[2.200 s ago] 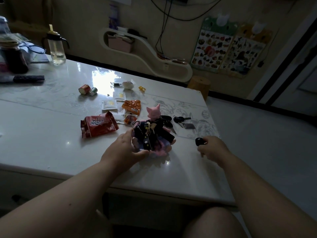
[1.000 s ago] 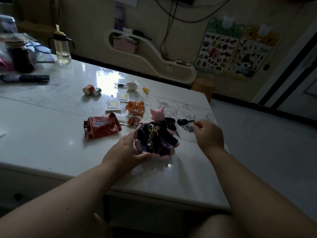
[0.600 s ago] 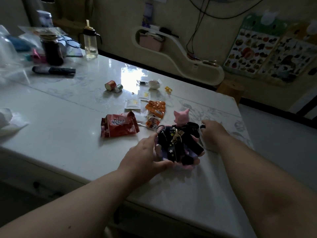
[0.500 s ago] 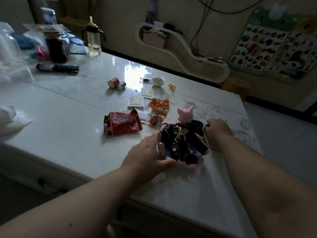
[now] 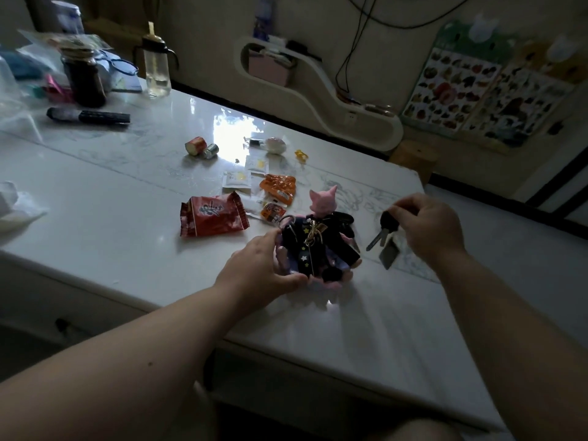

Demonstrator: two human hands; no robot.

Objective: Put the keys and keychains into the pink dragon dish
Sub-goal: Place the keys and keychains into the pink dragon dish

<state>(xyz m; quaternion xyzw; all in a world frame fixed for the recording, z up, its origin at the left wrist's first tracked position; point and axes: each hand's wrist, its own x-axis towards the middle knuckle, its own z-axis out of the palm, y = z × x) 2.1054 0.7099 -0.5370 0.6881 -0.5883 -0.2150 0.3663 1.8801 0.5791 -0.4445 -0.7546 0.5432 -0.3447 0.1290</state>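
Observation:
The pink dragon dish stands near the table's front right, its head upright at the back. A dark keychain with star marks and black key fobs lie piled in it. My left hand cups the dish's left and front rim. My right hand hovers to the right of the dish, pinching a black-headed key that hangs with a grey tag just above the table.
On the white glossy table lie a red snack packet, orange packets, white sachets, two small cans, a black marker, a dark jar and a bottle at the back left. The table's right edge is close.
My right hand reached behind the dish, took the black key with its tag and lifted it to the dish's right. My left hand stayed on the dish. The camera swung left.

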